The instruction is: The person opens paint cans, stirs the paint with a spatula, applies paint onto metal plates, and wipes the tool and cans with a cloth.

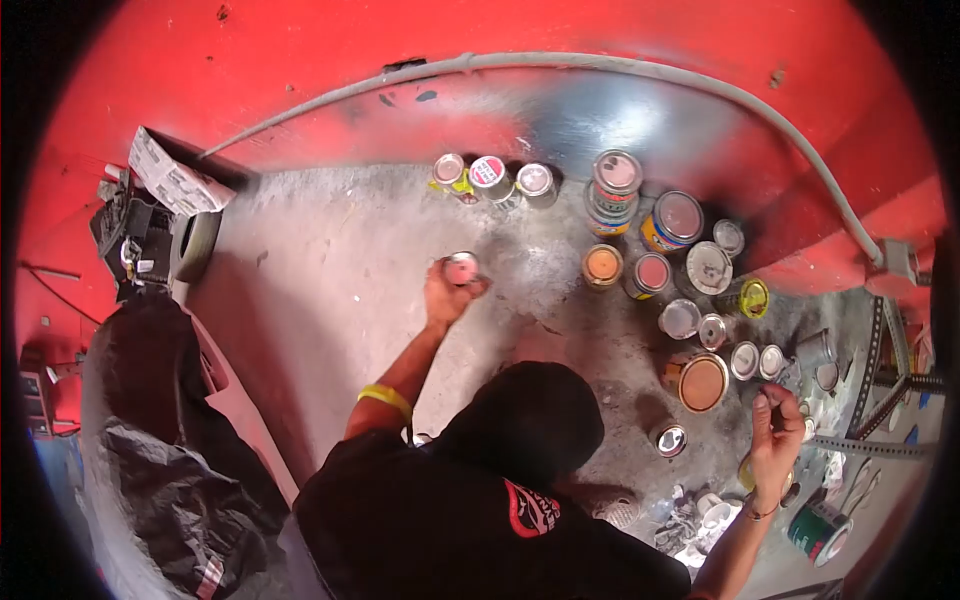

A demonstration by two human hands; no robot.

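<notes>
My left hand (pixel 454 292) is closed around a small can with a reddish top (pixel 461 268), held above the concrete floor and slightly blurred. Beyond it, by the wall, three small cans (pixel 488 172) stand in a row. My right hand (pixel 776 440) is raised at the right, thumb and fingers drawn together; what they hold, if anything, I cannot make out. Close to it are a wide can with a brown-orange top (pixel 704 383) and two small silver-lidded cans (pixel 744 360). A small open-looking can (pixel 671 440) stands left of the right hand.
Stacked cans (pixel 614 185), a large can (pixel 674 220) and an orange-topped can (pixel 602 266) stand by the red wall. A green can (pixel 820 532) lies tilted at lower right, near crumpled litter (pixel 690 530). Black sheeting (pixel 170 430) and a tire (pixel 194 246) are at left.
</notes>
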